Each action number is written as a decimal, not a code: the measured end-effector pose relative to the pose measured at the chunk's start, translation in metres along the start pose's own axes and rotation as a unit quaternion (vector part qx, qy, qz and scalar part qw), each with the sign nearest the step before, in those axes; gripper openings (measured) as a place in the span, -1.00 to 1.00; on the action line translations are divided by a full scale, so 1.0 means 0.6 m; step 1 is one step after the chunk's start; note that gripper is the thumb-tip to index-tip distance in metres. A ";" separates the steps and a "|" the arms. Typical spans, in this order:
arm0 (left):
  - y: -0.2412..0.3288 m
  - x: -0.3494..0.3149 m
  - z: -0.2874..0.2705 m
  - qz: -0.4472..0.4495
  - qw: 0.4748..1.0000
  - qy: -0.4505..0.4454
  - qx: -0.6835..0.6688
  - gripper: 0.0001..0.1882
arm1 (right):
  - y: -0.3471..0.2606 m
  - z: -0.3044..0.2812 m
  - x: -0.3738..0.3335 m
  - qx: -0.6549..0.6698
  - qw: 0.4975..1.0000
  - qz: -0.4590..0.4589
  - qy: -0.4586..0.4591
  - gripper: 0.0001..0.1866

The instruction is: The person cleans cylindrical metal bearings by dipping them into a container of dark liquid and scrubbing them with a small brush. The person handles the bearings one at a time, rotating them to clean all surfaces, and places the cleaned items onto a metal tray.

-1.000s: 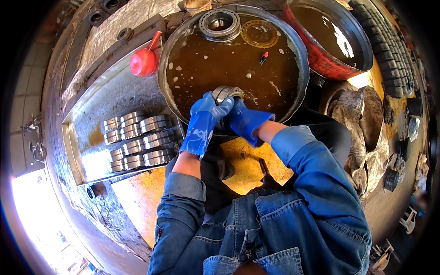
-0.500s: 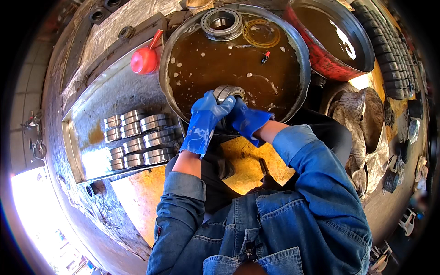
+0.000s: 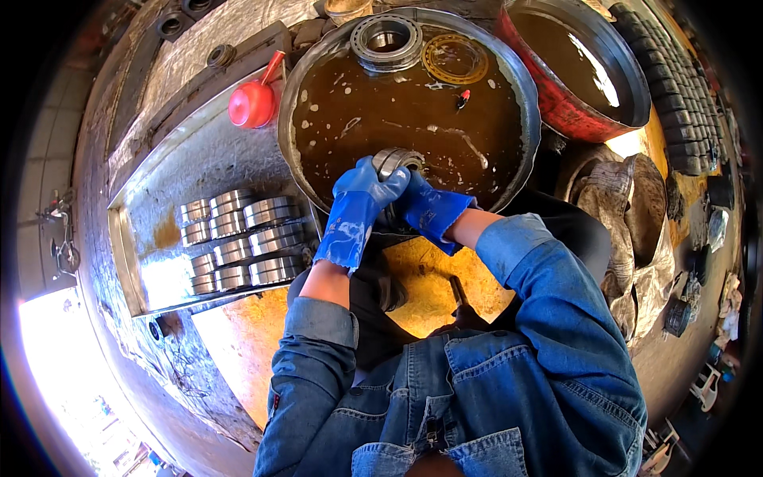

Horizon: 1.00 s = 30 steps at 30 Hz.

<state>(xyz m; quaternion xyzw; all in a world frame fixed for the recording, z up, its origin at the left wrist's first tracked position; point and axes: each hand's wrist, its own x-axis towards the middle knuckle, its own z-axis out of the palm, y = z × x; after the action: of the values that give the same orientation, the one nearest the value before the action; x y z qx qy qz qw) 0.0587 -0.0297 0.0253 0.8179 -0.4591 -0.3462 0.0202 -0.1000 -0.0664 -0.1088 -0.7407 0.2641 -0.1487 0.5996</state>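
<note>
A shiny steel bearing [image 3: 395, 160] is held over the near part of a round metal basin [image 3: 531, 119] of brown liquid. My left hand [image 3: 367, 189], in a blue rubber glove, wraps round its near left side. Against its right side is my right hand [image 3: 429, 205], also gloved in blue, with the fingers partly hidden behind the bearing and the other hand. At the basin's far side sits a large bearing [image 3: 386, 43], and beside it a yellowish ring [image 3: 455, 59] lies in the liquid. A small red and black object [image 3: 463, 98] shows nearer the middle.
Left of the basin, a metal tray [image 3: 125, 258] carries several stacked steel bearings [image 3: 273, 238] and a red ladle [image 3: 252, 104]. A red drum [image 3: 548, 91] of dark liquid stands at the far right. Crumpled brown sacking [image 3: 624, 215] lies to the right.
Both hands keep their hold on the bearing, almost in place. Bubbles and streaks on the liquid have shifted, and the whole view has moved very slightly.
</note>
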 end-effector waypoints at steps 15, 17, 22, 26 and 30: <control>0.001 -0.004 -0.002 0.005 1.000 -0.002 -0.029 -0.11 | 0.016 0.023 0.015 0.057 0.998 0.004 0.004 -0.73; -0.019 -0.008 0.004 0.013 0.999 0.033 -0.040 -0.16 | -0.029 0.002 0.010 0.123 0.978 0.149 -0.082 -0.73; -0.014 -0.022 -0.010 0.003 0.998 0.015 -0.057 -0.14 | -0.124 -0.049 0.010 0.169 0.915 0.341 -0.137 -0.74; -0.018 -0.024 -0.007 0.022 0.998 0.013 -0.049 -0.07 | -0.048 -0.027 0.027 0.103 0.959 0.225 -0.135 -0.74; 0.003 0.000 0.003 0.001 1.000 0.002 -0.021 -0.08 | 0.093 0.049 0.048 0.129 0.991 0.003 0.019 -0.66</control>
<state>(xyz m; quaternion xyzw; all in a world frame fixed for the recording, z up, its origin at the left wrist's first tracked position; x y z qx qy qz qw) 0.0561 -0.0302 0.0246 0.8175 -0.4528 -0.3538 0.0393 -0.0724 -0.0668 -0.1723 -0.6534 0.2561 -0.1939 0.6855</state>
